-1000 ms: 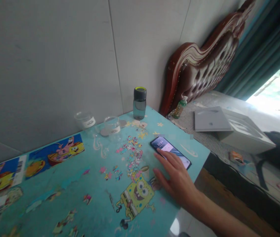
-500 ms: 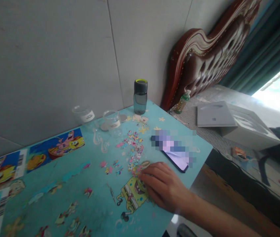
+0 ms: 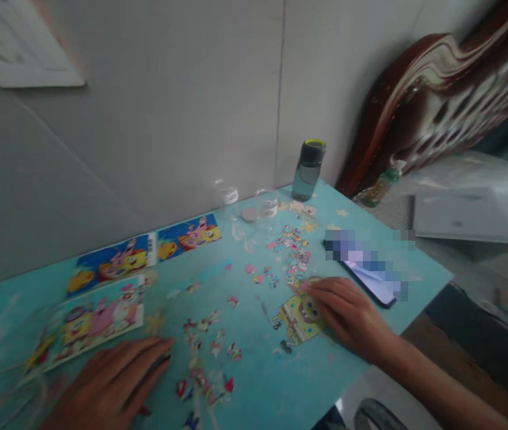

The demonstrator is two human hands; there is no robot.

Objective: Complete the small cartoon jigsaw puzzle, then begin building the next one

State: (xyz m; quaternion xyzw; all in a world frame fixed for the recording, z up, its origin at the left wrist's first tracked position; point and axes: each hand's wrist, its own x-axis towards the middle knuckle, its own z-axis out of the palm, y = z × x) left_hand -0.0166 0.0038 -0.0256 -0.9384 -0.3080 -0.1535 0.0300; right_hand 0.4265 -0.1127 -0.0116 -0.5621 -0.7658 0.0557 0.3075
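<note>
My right hand (image 3: pixel 347 310) rests on the table at the right, fingers pressed together. Its fingertips pinch a pink puzzle piece (image 3: pixel 304 286) at the near end of a heap of small loose puzzle pieces (image 3: pixel 296 245). Under and beside that hand is a yellow cartoon figure (image 3: pixel 298 319) printed on the tabletop. My left hand (image 3: pixel 114 376) is at the lower left, fingers bent together over the table. Something small and dark shows at its fingertips; blur hides what it is. Several larger puzzle pieces (image 3: pixel 200 376) lie between my hands, some seemingly joined.
Cartoon picture cards (image 3: pixel 101 322) lie at the left and along the wall. Two clear cups (image 3: pixel 267 209) and a dark water bottle (image 3: pixel 308 170) stand at the back. A phone (image 3: pixel 370 278) lies right of my right hand. Beyond the table is a bed with a box (image 3: pixel 464 212).
The view has swung left, so the table appears further right. My left hand has come into view at the lower left. My right hand stays at the heap of pieces.
</note>
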